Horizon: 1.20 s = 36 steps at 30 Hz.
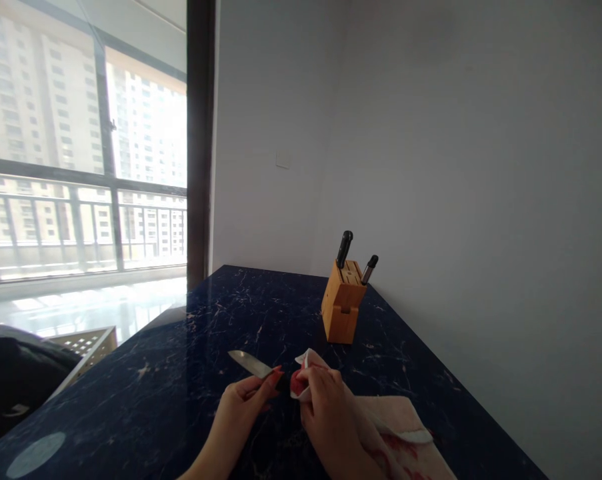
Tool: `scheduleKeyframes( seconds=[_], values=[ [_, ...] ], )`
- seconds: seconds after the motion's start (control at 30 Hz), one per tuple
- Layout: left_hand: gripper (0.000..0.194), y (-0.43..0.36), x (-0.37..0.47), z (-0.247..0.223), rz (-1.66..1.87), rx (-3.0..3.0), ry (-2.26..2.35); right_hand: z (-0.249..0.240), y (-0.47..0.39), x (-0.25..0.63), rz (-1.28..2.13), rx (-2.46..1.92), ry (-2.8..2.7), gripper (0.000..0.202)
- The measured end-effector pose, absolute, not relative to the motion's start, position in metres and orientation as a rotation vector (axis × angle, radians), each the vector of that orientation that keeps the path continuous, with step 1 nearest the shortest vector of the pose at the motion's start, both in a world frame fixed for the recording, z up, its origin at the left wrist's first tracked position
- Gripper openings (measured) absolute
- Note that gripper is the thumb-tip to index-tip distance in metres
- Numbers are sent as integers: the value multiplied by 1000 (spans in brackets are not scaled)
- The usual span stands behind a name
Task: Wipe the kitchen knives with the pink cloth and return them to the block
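Observation:
My left hand [245,403] is closed around a knife [249,363] near the base of its blade. The blade points away to the upper left, above the dark marbled table. Bunched in the fingers of my right hand [325,407] is part of a white and red cloth [395,420], a little to the right of the knife and apart from it. The rest of the cloth spreads over the table at the lower right, partly hidden by my right forearm. Most of the knife's handle is hidden by my left hand.
Beyond my right hand stands a wooden knife block [343,307] with two black-handled tools in its slots. The dark marbled table [261,307] meets the wall on the right. A round pale patch [35,455] shows at lower left, near a chair [88,357] with dark fabric.

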<state>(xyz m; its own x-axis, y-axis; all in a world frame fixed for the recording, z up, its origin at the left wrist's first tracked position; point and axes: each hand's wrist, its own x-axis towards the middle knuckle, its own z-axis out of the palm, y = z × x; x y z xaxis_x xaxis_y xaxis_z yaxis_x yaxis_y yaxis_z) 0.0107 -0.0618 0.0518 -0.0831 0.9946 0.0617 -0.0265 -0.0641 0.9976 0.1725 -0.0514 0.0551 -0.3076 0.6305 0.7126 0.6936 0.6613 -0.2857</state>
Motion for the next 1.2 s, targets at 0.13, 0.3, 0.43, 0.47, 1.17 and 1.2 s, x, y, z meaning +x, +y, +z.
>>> scheduleKeyframes(
  seconds=[0.13,0.3,0.43,0.47,1.17,1.2],
  values=[
    [36,-61,16,50,1278,1260,1186,66,-62,169,-64,-886,-2048,25],
    [41,-60,13,49,1249,1222,1165,68,-65,166,-92,-893,-2171,11],
    [44,-60,10,50,1173,1149,1164,57,-59,165,-176,-980,-2186,16],
    [44,-59,10,51,1170,1139,1162,54,-57,164,-177,-999,-2173,17],
    [40,-62,9,57,1205,1261,1103,54,-53,172,5,-1040,-2057,16],
    [39,-62,10,57,1207,1265,1105,55,-54,171,15,-1014,-2077,16]
  ],
)
